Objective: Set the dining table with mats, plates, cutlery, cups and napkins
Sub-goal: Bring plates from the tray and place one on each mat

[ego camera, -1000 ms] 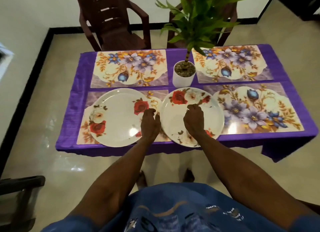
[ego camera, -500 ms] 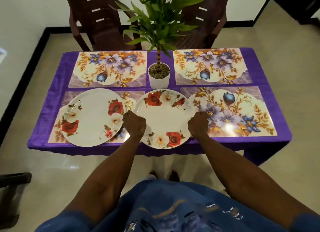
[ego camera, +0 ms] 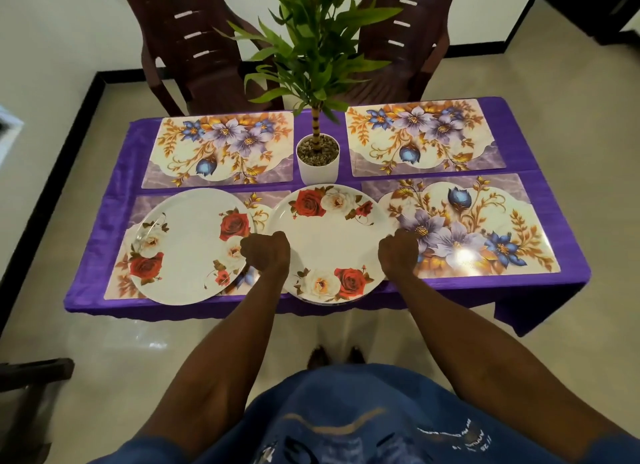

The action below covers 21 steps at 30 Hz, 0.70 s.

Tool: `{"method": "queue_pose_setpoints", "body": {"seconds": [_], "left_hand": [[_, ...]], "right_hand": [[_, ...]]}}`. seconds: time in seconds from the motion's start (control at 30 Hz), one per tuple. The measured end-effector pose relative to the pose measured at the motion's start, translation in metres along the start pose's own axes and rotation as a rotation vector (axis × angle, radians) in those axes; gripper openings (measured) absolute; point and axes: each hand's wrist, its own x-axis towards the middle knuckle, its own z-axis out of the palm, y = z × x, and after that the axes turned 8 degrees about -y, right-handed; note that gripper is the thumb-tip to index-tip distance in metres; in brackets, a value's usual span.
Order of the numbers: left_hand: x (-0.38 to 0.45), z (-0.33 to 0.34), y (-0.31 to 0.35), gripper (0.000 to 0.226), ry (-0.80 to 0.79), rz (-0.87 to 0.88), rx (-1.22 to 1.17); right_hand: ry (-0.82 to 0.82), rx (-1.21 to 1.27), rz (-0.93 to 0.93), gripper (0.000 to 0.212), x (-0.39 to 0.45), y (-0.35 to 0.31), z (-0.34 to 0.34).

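A potted plant (ego camera: pixel 317 158) stood at the table centre, its white round pot filled with small pebbles, just behind the middle plate (ego camera: pixel 329 243). Both hands, left hand (ego camera: pixel 266 254) and right hand (ego camera: pixel 398 252), grasped this plate at its side rims, fingers curled. Another rose-printed plate (ego camera: pixel 190 247) lay on the left mat (ego camera: pixel 138 207). Glossy flowered mats covered the purple cloth (ego camera: pixel 114 200).

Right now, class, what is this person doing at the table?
A person is setting a table covered with a purple cloth. The left hand and right hand grip opposite edges of a rose-patterned plate near the table's middle, in front of a potted plant. Another plate already lies on the near left mat. The near right mat and both far mats have no plates.
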Motion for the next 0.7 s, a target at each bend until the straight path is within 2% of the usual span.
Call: {"method": "queue_pose_setpoints", "body": {"seconds": [0.17,0.3,0.4,0.47,0.6,0.7], "left_hand": [[-0.032,0.020,0.020,0.050,-0.068,0.091,-0.181],[-0.066,0.053,0.031,0.043,-0.154,0.217,-0.206],[-0.090,0.090,0.040,0.048,-0.217,0.299,-0.158],[-0.106,0.114,0.048,0.043,-0.251,0.333,-0.110],[-0.141,0.169,0.062,0.031,-0.291,0.305,-0.025],[-0.156,0.202,0.065,0.026,-0.275,0.271,0.002]], "right_hand": [[0.122,0.273,0.102,0.033,0.013,0.004,-0.022],[0.125,0.283,0.138,0.034,0.038,0.034,-0.062],[0.168,0.374,0.201,0.033,0.065,0.068,-0.092],[0.170,0.399,0.211,0.033,0.083,0.093,-0.109],[0.134,0.417,0.199,0.038,0.116,0.146,-0.149],[0.127,0.375,0.158,0.027,0.139,0.174,-0.168]]}}
